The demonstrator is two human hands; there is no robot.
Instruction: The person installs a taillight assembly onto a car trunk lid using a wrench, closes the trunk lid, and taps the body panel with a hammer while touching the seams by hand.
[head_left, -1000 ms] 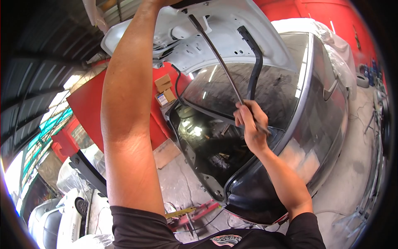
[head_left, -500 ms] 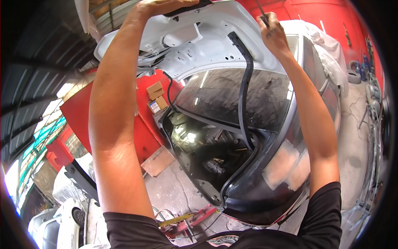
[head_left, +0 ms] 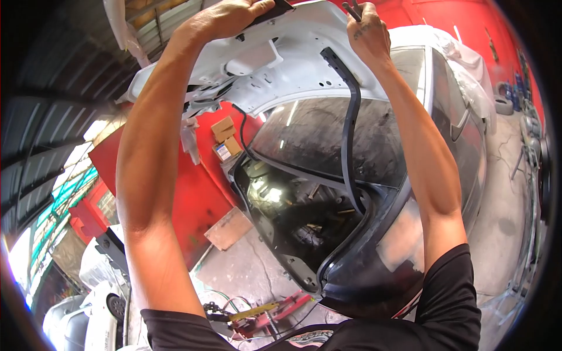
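A raised white trunk lid (head_left: pixel 295 73) fills the upper middle of the head view, its inner side toward me. At its top edge my left hand (head_left: pixel 237 19) is closed on a flat black piece (head_left: pixel 275 11), whose exact kind I cannot make out. My right hand (head_left: pixel 370 38) grips a thin dark stick-like tool (head_left: pixel 352 10) beside the lid's right edge. The frame's top cuts off part of both held things. A curved dark hinge arm (head_left: pixel 350 126) runs from the lid down to the open trunk (head_left: pixel 298 216).
The dark car body (head_left: pixel 369 272) has sanded patches at its rear corner. Cardboard boxes (head_left: pixel 225 137) sit by a red panel (head_left: pixel 181 205). A red and yellow jack-like tool (head_left: pixel 263 313) lies on the floor below. Plastic sheeting (head_left: pixel 445 47) covers something behind the car.
My right hand has moved left, nearer to the left hand, and its tool now shows less. My left hand sits lower and farther left in view. The camera has shifted slightly.
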